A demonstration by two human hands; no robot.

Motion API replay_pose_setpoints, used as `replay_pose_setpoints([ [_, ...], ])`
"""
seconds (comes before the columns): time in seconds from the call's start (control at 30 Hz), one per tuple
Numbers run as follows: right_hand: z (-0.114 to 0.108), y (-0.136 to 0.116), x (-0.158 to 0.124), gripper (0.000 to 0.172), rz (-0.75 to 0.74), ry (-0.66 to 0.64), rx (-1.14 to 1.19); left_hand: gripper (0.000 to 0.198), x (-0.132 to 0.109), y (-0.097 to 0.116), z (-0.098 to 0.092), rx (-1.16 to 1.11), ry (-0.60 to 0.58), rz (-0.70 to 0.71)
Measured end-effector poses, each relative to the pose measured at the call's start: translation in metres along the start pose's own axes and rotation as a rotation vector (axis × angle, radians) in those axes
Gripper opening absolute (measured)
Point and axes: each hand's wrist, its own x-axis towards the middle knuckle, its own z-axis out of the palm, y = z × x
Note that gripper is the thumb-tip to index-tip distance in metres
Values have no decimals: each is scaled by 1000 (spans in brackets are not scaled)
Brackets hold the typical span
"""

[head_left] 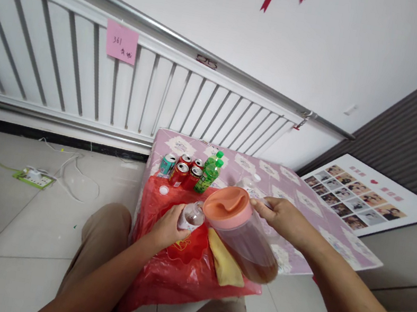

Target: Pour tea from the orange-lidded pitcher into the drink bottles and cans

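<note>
Grasping a clear bottle (192, 219) over the red plastic sheet (154, 281) on the desk (315, 204), the left hand (168, 228) comes first; next, a pitcher (251, 255) tilts toward the bottle, perhaps touching it; the right hand (283, 220) holds the pitcher near its lid (228, 208).

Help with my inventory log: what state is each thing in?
Pitcher: lidded, tilted, part-filled; right hand holds it
Clear bottle in left hand: uncapped
White cap: off, lying loose
Green bottles: upright, capped
Drink cans: upright
Yellow cloth: lying loose
Rear clear bottle: capped
Power strip: switch state unclear
</note>
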Motion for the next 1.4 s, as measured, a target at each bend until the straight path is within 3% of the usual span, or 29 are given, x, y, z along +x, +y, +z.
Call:
replay_pose_setpoints([
  [0.5,0,1,0,61,-2,-8,6,68,-1,-1,0,8,10,12],
  [1.4,-1,-3,1,73,-2,5,-29,67,0,0,0,17,0,2],
])
